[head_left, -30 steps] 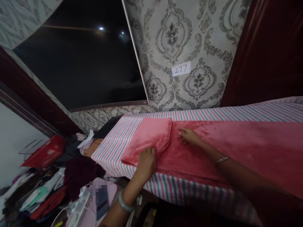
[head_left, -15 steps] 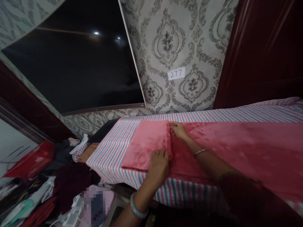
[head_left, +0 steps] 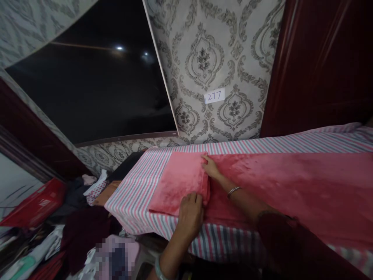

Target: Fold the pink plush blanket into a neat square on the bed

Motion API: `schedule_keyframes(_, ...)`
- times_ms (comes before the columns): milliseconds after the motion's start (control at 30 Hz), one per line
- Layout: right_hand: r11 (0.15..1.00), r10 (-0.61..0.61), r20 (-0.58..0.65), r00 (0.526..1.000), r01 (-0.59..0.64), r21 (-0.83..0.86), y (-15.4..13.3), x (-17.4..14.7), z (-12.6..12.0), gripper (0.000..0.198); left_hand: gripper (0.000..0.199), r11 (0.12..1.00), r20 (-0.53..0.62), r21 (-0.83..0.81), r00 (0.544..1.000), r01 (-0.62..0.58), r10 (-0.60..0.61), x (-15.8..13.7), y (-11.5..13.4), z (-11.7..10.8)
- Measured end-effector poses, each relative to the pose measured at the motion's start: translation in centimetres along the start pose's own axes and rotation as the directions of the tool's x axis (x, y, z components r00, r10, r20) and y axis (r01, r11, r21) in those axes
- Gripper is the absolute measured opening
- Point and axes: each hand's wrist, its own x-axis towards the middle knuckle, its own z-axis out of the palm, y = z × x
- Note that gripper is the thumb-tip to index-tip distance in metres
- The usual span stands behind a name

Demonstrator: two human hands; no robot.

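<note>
A plush pink-red blanket (head_left: 291, 182) lies lengthwise on the striped cloth, its left end folded over into a thicker flap. My left hand (head_left: 190, 214) is at the near side of that flap, fingers curled and closed on the plush by the fold's edge. At the far corner of the same flap, my right hand (head_left: 210, 167) has its fingers closed on the edge, with the forefinger lying along the top. The fabric hides parts of both hands' fingertips. A pale bangle circles the left wrist and a thin metal one the right.
Under the blanket, a pink, grey and white striped cloth (head_left: 131, 186) covers the raised surface. Behind it are a dark television (head_left: 101, 89) and a paper label (head_left: 215, 95) on patterned wallpaper. A red bag (head_left: 37, 202) and heaped clothes lie at lower left.
My right hand has moved slightly left, from beside the flap's far edge onto its corner. My left hand has shifted a little left and nearer along the flap. The view has tilted slightly.
</note>
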Motion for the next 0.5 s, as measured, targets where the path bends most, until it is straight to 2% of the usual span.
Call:
schedule_keyframes(100, 0.998, -0.029, -0.093, 0.995, 0.025, -0.053, 0.3, 0.1, -1.4, 0.068, 0.021, 1.000, -0.054, -0.016, 0.998, -0.024, 0.023, 0.2, 0.6, -0.1)
schedule_keyframes(167, 0.995, -0.021, -0.121, 0.992, 0.009, -0.096, 0.9, -0.4, -2.6, 0.069, 0.019, 0.998, -0.033, -0.036, 0.998, -0.051, 0.049, 0.4, 1.2, 0.3)
schedule_keyframes(300, 0.986, 0.035, -0.102, 0.994, -0.051, -0.160, 2.5, -2.0, -4.2, 0.068, 0.017, 0.995, 0.071, -0.064, 0.994, -0.081, 0.086, 0.3, 2.2, 2.0)
schedule_keyframes(400, 0.984, 0.045, -0.075, 0.996, -0.057, -0.170, 2.9, -2.0, -4.2, 0.071, 0.018, 0.995, 0.083, -0.074, 0.994, -0.071, 0.077, 0.0, 2.4, 2.5)
schedule_keyframes(500, 0.987, 0.053, -0.055, 0.997, -0.061, -0.149, 2.5, -1.1, -3.9, 0.074, 0.020, 0.994, 0.068, -0.090, 0.995, -0.061, 0.067, 0.0, 2.2, 1.9)
